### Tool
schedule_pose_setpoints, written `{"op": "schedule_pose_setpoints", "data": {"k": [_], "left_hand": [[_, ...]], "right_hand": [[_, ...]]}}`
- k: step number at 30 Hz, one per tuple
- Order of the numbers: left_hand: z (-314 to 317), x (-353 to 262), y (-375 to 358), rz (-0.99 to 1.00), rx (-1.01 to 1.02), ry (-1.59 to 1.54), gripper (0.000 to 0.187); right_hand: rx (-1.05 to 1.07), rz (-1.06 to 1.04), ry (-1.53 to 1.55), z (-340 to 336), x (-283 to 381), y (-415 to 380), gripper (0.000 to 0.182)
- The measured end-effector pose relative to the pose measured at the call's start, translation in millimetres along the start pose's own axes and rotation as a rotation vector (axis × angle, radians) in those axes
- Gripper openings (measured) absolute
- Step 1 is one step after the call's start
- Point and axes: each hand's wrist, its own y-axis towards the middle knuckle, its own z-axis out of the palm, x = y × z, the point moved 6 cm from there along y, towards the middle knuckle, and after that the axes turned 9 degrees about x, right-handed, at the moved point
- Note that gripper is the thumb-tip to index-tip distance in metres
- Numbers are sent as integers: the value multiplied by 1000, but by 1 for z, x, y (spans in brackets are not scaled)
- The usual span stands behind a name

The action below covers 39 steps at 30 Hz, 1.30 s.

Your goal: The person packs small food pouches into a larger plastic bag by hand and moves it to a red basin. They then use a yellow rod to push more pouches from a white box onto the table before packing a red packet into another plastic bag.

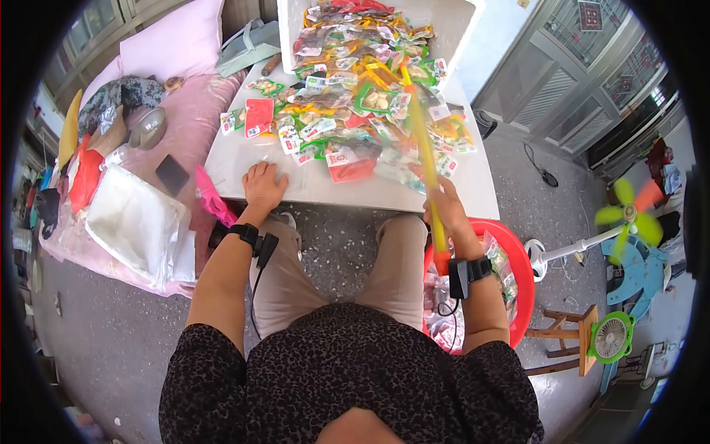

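My left hand (263, 186) lies flat on the front edge of the white table (229, 166), fingers a little apart, holding nothing. My right hand (448, 209) is closed round a long yellow stick (422, 140) with orange ends, above the table's right front part. The stick slants away from me, its far end over a heap of small sealed food packets (377, 101). Red, green, yellow and clear packets spill from a white foam box (460, 37) onto the tabletop. A red-labelled packet (350, 167) lies near the front edge, between my hands.
A red tub (526, 277) with more packets stands on the floor below my right forearm. Left of the table is a pink-covered bed (188, 111) with bags and a white sheet-like package (137, 222). At right are a green-bladed fan (629, 213) and a wooden stool (584, 342).
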Motion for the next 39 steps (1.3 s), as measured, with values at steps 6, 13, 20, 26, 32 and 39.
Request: {"op": "schedule_pose_setpoints", "data": {"k": [6,13,20,26,32,39], "left_hand": [[4,2,1,12,-38,28,39],[5,4,0,16,-43,0,38],[3,2,0,13,-12,7,39],[0,-3,0,2,11,20,39],[1,0,0,1,-8,18,39],[4,1,0,37,-63,-4,39]], "right_hand": [[-39,-44,30,18,-26,-31,52],[-183,-157,-170,-35,31,52,46],[-143,-85,-52,-28,4,47,43],[-80,5,178,-10,-17,0,49],[-83,2,221,-6,-16,-35,48],[-92,-23,225,1,-27,-62,46]]}}
